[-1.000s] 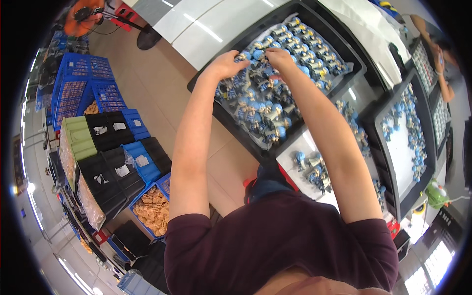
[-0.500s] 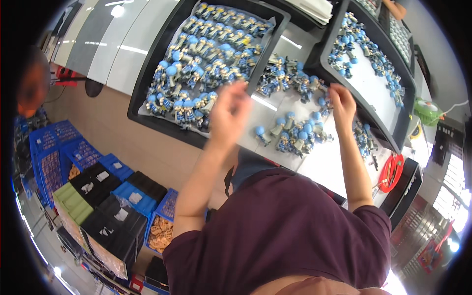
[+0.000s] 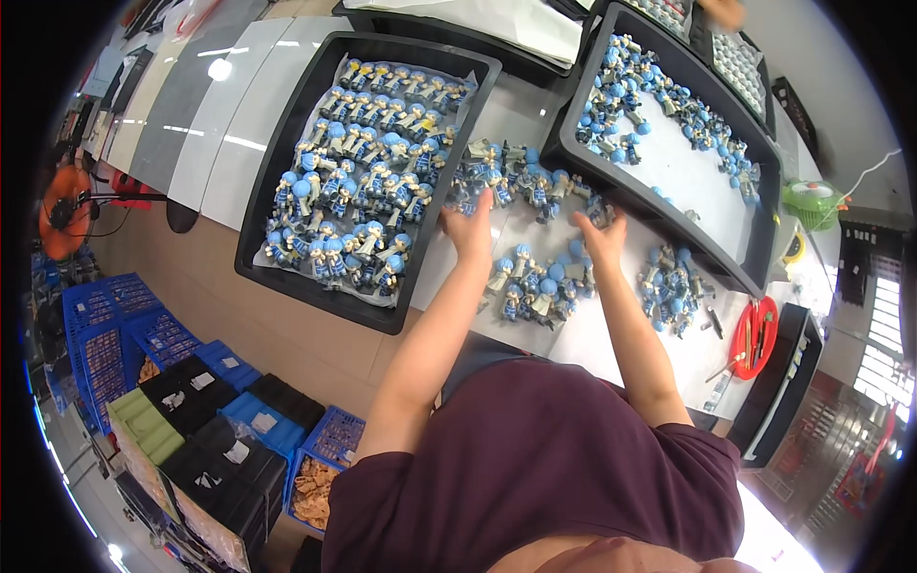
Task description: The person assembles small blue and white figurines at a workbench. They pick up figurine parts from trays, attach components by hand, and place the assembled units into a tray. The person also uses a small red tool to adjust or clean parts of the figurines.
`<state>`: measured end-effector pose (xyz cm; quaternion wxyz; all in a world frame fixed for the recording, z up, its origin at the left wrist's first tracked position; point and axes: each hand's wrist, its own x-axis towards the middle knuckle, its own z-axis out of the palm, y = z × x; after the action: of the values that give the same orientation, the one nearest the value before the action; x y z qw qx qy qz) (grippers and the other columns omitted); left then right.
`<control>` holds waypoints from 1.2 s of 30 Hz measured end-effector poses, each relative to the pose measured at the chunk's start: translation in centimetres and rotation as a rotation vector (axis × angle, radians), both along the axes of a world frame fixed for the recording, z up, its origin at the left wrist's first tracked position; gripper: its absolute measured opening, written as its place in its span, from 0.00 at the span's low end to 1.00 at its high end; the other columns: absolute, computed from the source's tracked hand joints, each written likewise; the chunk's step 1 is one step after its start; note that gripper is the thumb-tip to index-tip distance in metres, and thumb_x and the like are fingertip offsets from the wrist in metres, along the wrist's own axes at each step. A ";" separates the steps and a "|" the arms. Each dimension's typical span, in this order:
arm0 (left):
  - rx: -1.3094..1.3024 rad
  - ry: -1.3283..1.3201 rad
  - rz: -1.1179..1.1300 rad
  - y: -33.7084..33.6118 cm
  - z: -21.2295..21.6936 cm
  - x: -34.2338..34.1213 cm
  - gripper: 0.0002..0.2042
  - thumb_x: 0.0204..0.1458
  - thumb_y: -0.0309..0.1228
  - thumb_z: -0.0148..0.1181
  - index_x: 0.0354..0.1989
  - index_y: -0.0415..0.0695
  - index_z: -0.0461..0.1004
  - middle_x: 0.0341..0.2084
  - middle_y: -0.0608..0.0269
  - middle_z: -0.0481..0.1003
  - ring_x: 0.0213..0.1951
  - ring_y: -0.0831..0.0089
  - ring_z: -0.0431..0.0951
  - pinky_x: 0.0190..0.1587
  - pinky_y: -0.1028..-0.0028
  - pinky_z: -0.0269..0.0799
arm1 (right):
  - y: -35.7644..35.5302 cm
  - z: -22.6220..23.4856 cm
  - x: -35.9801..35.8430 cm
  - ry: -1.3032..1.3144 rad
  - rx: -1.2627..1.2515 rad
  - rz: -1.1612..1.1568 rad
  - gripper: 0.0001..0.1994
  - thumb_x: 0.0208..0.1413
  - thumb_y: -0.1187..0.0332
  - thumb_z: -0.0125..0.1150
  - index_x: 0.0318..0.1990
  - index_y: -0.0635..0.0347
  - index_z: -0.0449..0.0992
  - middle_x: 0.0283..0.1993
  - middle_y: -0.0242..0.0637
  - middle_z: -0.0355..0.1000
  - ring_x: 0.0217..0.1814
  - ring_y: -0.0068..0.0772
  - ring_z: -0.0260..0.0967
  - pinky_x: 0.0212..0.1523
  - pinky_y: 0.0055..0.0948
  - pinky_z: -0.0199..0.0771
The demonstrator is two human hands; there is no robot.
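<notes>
Small figurines (image 3: 535,186) with light blue heads and blue-and-white bodies lie in a loose pile on the work table between two black trays. My left hand (image 3: 468,229) is at the left side of this pile, thumb and fingers apart, fingertips partly hidden beside the figurines. At the pile's right end, my right hand (image 3: 602,239) has its thumb spread from its fingers, touching or nearly touching the figurines there. A second cluster of figurines (image 3: 546,286) lies nearer to me, between my forearms. To the left, a black tray (image 3: 250,224) holds rows of similar figurines on a pale liner.
Another black tray (image 3: 659,215) at right holds scattered figurines, with more figurines (image 3: 671,286) beside its near edge. A red oval dish (image 3: 755,339) of tools and a green fan (image 3: 812,205) stand further right. Blue crates (image 3: 100,329) fill the lower left. A person's hand (image 3: 723,13) shows at top right.
My left hand has moved from over the left tray's edge to the pile. My right hand has shifted left and its fingers have spread. The whole view has shifted.
</notes>
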<state>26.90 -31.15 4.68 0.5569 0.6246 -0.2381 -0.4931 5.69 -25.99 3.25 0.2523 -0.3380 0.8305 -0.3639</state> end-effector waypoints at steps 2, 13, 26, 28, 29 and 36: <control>0.027 -0.119 0.062 -0.6 -1.0 -0.8 0.38 0.38 0.28 0.69 0.57 0.35 0.52 0.52 0.54 0.61 0.50 0.68 0.64 0.54 0.74 0.58 | 0.2 0.4 0.1 -0.121 -0.023 0.005 0.45 0.30 0.54 0.71 0.56 0.68 0.57 0.55 0.54 0.56 0.56 0.52 0.54 0.56 0.41 0.55; 0.224 -0.442 0.027 -1.1 0.5 -1.9 0.49 0.28 0.39 0.73 0.57 0.30 0.49 0.56 0.37 0.51 0.59 0.47 0.46 0.60 0.55 0.39 | -5.7 9.6 6.5 0.419 -0.233 1.014 0.45 0.25 0.69 0.71 0.59 0.50 0.55 0.58 0.51 0.50 0.59 0.56 0.49 0.57 0.45 0.55; 0.286 -0.164 -0.026 -0.9 3.3 -0.9 0.48 0.26 0.30 0.74 0.58 0.36 0.49 0.55 0.45 0.52 0.57 0.54 0.51 0.58 0.62 0.50 | -14.5 8.8 9.7 0.594 0.377 1.500 0.64 0.10 0.64 0.75 0.65 0.37 0.41 0.66 0.46 0.39 0.66 0.51 0.42 0.54 0.56 0.53; 0.315 -0.223 -0.068 -0.8 3.6 -0.8 0.48 0.27 0.30 0.73 0.58 0.36 0.48 0.55 0.45 0.52 0.57 0.55 0.52 0.57 0.63 0.52 | -13.4 8.1 9.2 0.648 0.249 1.465 0.60 0.12 0.64 0.72 0.64 0.36 0.45 0.63 0.50 0.45 0.63 0.52 0.47 0.52 0.53 0.54; 0.268 -0.211 -0.081 -0.7 3.3 -0.7 0.47 0.27 0.30 0.73 0.58 0.36 0.48 0.55 0.45 0.52 0.57 0.56 0.52 0.57 0.63 0.53 | -13.0 8.0 9.1 0.651 0.221 1.448 0.60 0.12 0.64 0.72 0.64 0.35 0.45 0.62 0.51 0.47 0.62 0.52 0.48 0.52 0.53 0.54; 0.158 -0.251 -0.141 0.5 1.3 -0.3 0.43 0.32 0.28 0.71 0.56 0.34 0.49 0.52 0.47 0.52 0.55 0.59 0.53 0.56 0.67 0.55 | -10.6 7.5 8.6 0.631 0.009 1.351 0.54 0.15 0.64 0.71 0.61 0.36 0.52 0.55 0.50 0.52 0.57 0.51 0.53 0.50 0.50 0.54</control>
<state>26.56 -30.66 5.93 0.4359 0.7049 -0.3094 -0.4663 14.29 -36.54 10.77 0.1718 -0.8621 0.4765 -0.0117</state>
